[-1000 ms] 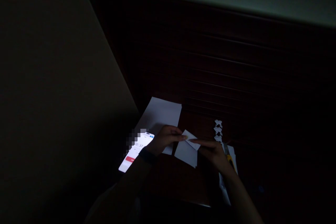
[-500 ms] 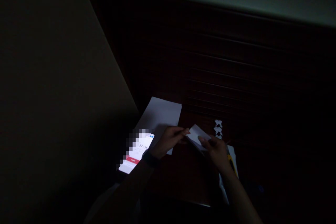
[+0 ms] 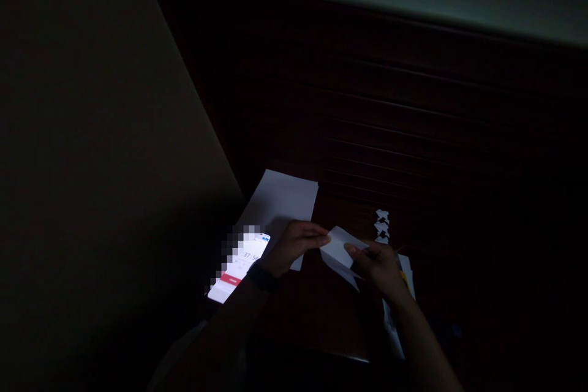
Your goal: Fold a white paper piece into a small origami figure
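A folded piece of white paper (image 3: 340,246) is held between my two hands above the dark wooden table. My left hand (image 3: 298,242), with a dark band on its wrist, pinches the paper's left corner. On its right side my right hand (image 3: 374,262) grips it, thumb lying on top. A lower flap of the paper hangs open toward me. Beneath and behind my left hand lies a stack of white sheets (image 3: 287,196). The fingers under the paper are hidden.
A lit phone (image 3: 235,272) showing a timer stands left of my left wrist. Small folded white paper pieces (image 3: 381,226) lie in a row beyond my right hand. A yellow object (image 3: 404,280) and white paper are partly behind my right wrist. A wall rises at the left.
The paper has tilted and come slightly lower, and its lower flap now shows more. My right hand has shifted a little; my left hand stays nearly in place.
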Available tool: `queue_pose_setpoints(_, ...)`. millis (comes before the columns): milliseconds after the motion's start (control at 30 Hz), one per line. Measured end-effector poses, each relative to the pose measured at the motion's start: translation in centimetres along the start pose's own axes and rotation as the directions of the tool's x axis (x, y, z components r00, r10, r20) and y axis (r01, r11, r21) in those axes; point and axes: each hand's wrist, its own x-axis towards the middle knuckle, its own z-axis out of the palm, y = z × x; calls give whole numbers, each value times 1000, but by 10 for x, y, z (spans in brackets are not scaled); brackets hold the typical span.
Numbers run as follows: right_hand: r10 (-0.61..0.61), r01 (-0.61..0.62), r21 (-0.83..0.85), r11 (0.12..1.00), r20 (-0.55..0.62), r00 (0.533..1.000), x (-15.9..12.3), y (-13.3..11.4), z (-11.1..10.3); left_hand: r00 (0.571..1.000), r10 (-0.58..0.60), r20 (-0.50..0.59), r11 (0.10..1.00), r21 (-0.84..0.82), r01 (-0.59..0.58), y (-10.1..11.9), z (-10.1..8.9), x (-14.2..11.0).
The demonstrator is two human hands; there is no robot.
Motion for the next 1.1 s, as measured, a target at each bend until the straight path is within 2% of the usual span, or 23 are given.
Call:
queue_pose_setpoints(133,23,-23,63,998,7,1000,0,0,0,1000,-9,13,998,-65,10,-2,0,-1)
queue_pose_setpoints(267,59,-67,169,983,49,997,0,3,-1,994,-29,104,988,-146,45,3,0,-3)
queue_pose_setpoints(433,66,-84,264,961,76,995,0,8,-2,977,-33,209,993,-108,57,10,1,-7)
queue_pose_setpoints(767,84,-172,409,896,224,971,0,5,-7,972,-68,225,988,-119,97,9,2,-7)
queue_pose_setpoints(967,58,-152,473,868,208,976,-2,6,-12,962,-57,268,976,-188,111,8,2,-9)
queue_pose_setpoints(1100,57,-137,403,905,205,977,-2,7,-13,970,-62,236,953,-275,128,1,2,-7)
